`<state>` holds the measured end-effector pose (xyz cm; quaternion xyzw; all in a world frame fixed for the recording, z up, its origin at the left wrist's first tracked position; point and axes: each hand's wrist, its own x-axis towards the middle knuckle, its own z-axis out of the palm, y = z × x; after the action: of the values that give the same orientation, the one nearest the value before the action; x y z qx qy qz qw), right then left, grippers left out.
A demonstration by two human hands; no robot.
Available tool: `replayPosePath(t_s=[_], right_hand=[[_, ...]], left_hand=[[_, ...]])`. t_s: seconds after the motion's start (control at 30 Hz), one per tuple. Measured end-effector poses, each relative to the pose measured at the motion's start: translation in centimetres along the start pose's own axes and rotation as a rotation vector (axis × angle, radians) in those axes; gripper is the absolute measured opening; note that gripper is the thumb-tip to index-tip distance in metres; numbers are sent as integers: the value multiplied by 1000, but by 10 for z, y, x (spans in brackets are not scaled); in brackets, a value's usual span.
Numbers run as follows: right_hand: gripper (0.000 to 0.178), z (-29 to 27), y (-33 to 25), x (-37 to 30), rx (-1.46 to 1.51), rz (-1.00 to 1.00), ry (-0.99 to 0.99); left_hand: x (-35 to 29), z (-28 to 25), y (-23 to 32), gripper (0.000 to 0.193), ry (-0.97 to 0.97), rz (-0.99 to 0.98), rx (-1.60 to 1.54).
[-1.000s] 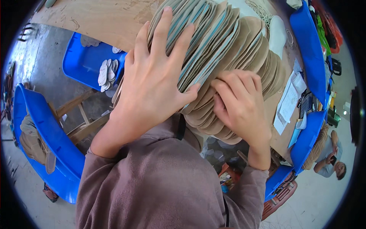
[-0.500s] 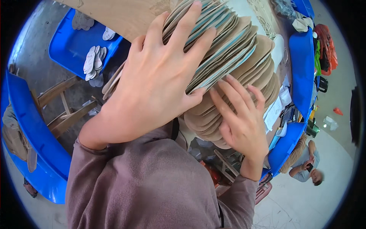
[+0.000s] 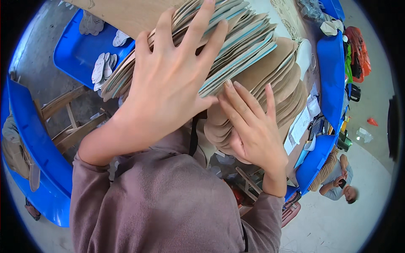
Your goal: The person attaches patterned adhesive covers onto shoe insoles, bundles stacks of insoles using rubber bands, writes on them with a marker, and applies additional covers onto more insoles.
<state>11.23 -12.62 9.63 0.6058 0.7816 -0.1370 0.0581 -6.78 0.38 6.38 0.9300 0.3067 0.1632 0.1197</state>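
Observation:
A thick row of tan insole-shaped pieces [image 3: 253, 46], some with pale blue layers between them, leans on edge along the table. My left hand [image 3: 168, 80] lies across this row with its fingers stretched and spread over the upper edges, its thumb by the near end. Beside it, overlapping plain tan insole-shaped pieces [image 3: 291, 80] are fanned out. My right hand [image 3: 253, 122] rests against the fanned pieces, fingers extended and fingertips close to the row's near end. Under both hands, parts of the pieces are hidden.
A blue bin [image 3: 67, 55] at the left holds grey-white insole-shaped pieces [image 3: 103, 65]. Another blue bin [image 3: 38, 143] and a wooden frame [image 3: 78, 126] stand nearer. Papers [image 3: 297, 130] lie on the table's right side by blue bins [image 3: 331, 76]. A person [image 3: 337, 181] is at the far right.
The row of pieces has shifted and spread leftward under my left hand, which moved slightly left. My right hand has also moved a little left, its fingers straighter.

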Motion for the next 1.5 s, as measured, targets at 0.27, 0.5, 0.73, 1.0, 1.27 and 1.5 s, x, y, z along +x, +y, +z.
replayPosePath(t_s=[0.27,0.5,0.73,1.0,1.27,1.5], right_hand=[[42,4,16,-21,2,-3,62],[40,5,21,-23,36,-40,102],[34,-1,20,-15,26,-42,171],[32,-11,22,10,50,-16,263],[43,-15,28,43,193,147,245],[40,-5,46,33,-125,-73,109]], left_hand=[[23,-25,-31,98,-91,87,-75],[47,-48,-85,103,-204,-282,-352],[57,-40,-101,99,-34,-175,-125],[46,-10,-47,70,99,-93,630],[36,23,-5,90,210,-96,518],[16,26,59,71,230,97,211]])
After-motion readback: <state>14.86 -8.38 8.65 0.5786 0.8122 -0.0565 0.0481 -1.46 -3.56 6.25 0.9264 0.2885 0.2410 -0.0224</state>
